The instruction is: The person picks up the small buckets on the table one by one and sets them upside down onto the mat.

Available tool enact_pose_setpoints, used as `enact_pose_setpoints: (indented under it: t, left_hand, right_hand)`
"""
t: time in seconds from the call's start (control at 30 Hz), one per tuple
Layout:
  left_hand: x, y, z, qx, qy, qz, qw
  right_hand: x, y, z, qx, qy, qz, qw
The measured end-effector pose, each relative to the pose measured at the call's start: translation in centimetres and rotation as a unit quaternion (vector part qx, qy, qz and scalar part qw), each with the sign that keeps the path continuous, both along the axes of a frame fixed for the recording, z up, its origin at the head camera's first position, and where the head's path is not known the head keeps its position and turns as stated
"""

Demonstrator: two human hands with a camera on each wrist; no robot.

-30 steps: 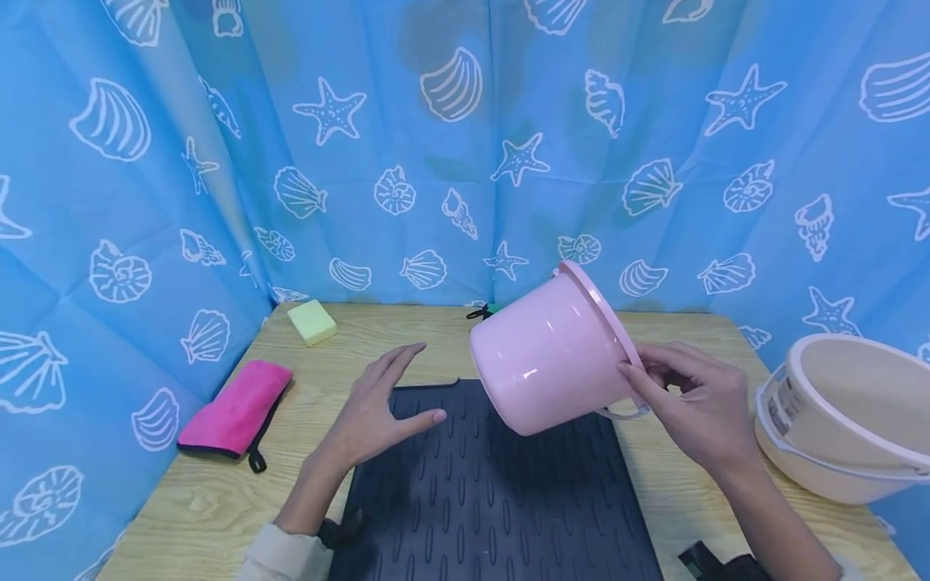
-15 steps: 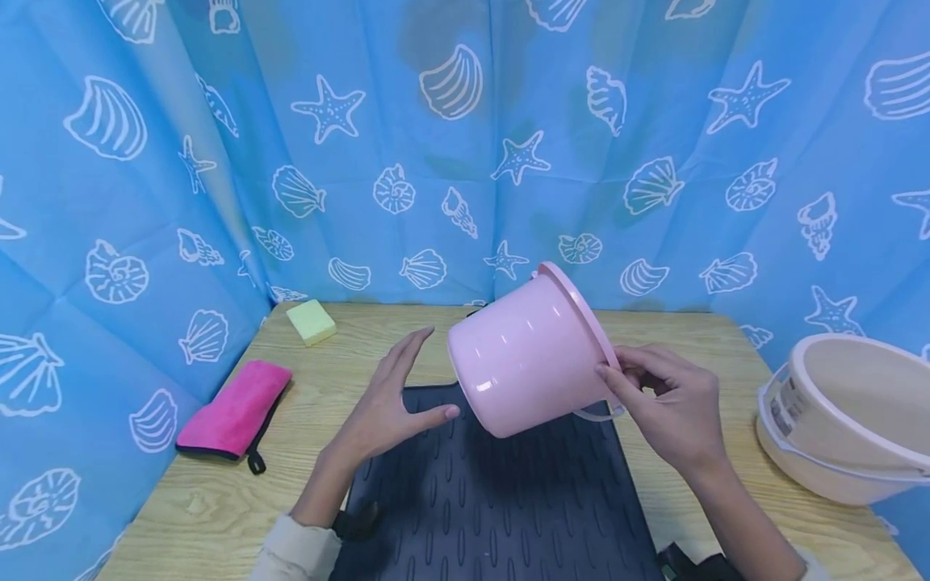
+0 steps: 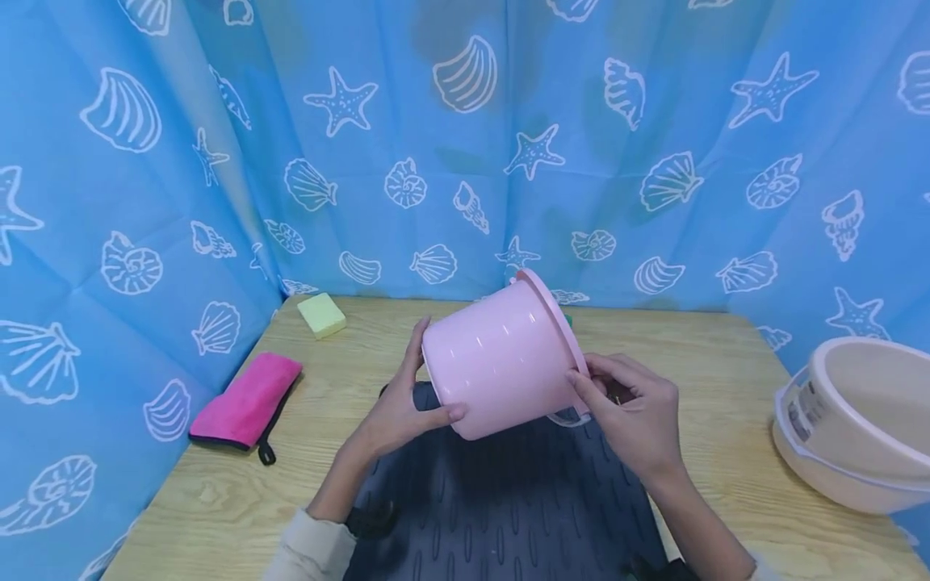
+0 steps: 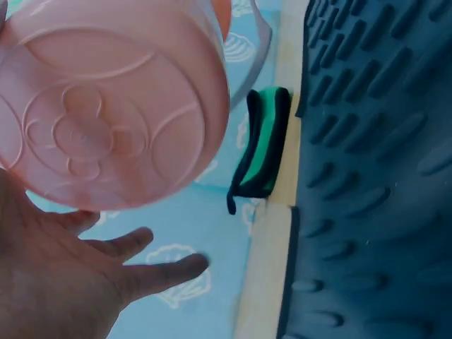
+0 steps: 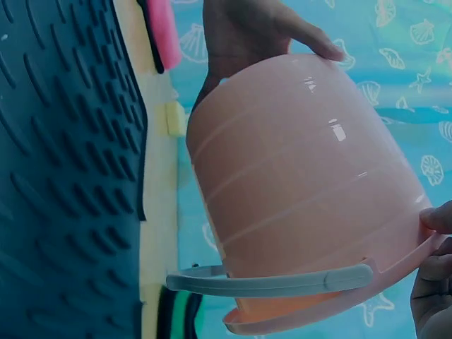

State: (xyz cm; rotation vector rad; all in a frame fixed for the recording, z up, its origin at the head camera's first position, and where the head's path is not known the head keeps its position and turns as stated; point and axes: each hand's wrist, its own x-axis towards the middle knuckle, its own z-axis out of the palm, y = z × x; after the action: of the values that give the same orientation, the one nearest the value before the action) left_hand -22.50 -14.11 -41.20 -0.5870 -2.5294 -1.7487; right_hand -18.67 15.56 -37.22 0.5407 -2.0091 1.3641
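A pink bucket [image 3: 501,363] hangs tilted over the dark mat, its mouth toward the right and its base toward the left. My right hand [image 3: 632,411] pinches its rim between thumb and fingers; the right wrist view shows that thumb [image 5: 439,217] on the rim. At the base is my left hand [image 3: 400,407], thumb against the lower side and fingers spread and extended around the bottom edge. In the left wrist view these fingers [image 4: 166,275] stand out straight beside the moulded base [image 4: 92,134]. A pale handle [image 5: 275,281] dangles below the rim. The bucket's inside is hidden.
A black ridged mat [image 3: 501,516] lies on the wooden table [image 3: 196,508]. Left are a pink cloth pouch [image 3: 247,401] and a yellow sponge [image 3: 321,315]. A green-and-black item [image 4: 265,145] lies behind the mat. Cream nested tubs [image 3: 857,411] stand right; a blue curtain [image 3: 363,202] surrounds the table.
My right hand has carried the bucket leftward. My left hand has come up to its base, its thumb now against the side. The head view has shifted slightly.
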Motion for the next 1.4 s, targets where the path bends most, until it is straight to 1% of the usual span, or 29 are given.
enact_pose_setpoints:
  t: [0.1,0.23,0.33,0.47,0.57,0.7,0.77,0.87,0.93,1.07,1.17,1.27,1.4]
  left_hand:
    - [-0.1,0.0,-0.2,0.054,0.003,-0.015,0.9984]
    - [-0.1,-0.3,-0.2,0.119,0.014,-0.031,0.9924]
    - [-0.1,-0.6,-0.1,0.145,0.017,-0.032,0.9888]
    - [0.1,-1.3,0.3,0.140,0.031,-0.020,0.9894]
    - [0.1,-2.0,0.7,0.126,0.044,-0.017,0.9909]
    - [0.1,-3.0,1.1,0.130,0.043,-0.021,0.9904]
    - [0.2,-3.7,1.2,0.135,0.038,-0.017,0.9899]
    - [0.7,-5.0,1.7,0.133,0.030,-0.005,0.9906]
    - [1.0,-6.0,2.0,0.126,0.026,0.003,0.9917]
    - [1.8,-7.8,2.7,0.109,0.027,0.011,0.9936]
    - [2.5,-9.0,3.1,0.103,0.028,0.014,0.9942]
    - [3.2,-10.2,3.5,0.102,0.023,0.016,0.9944]
    - [3.9,-11.7,4.2,0.081,0.022,0.026,0.9962]
  right_hand:
    - [0.1,-0.5,-0.2,0.001,-0.005,0.000,1.0000]
    - [0.1,-1.1,-0.3,-0.001,-0.022,0.001,0.9998]
    - [0.2,-1.3,-0.3,0.005,-0.043,0.000,0.9991]
    - [0.3,-1.5,-0.3,0.018,-0.083,0.015,0.9963]
    - [0.3,-1.4,-0.2,0.049,-0.095,0.023,0.9941]
    - [0.4,-1.0,0.1,0.117,-0.068,0.027,0.9905]
    - [0.7,-0.6,0.2,0.140,-0.052,0.031,0.9882]
    - [1.2,0.0,0.3,0.168,-0.051,0.028,0.9841]
    - [1.6,0.4,0.2,0.192,-0.055,0.022,0.9796]
    - [2.3,1.5,-0.2,0.238,-0.067,0.018,0.9687]
    - [2.7,2.3,-0.8,0.254,-0.066,0.030,0.9645]
    - [3.1,3.0,-1.5,0.271,-0.050,0.040,0.9605]
    - [3.7,3.8,-2.3,0.300,-0.033,0.047,0.9522]
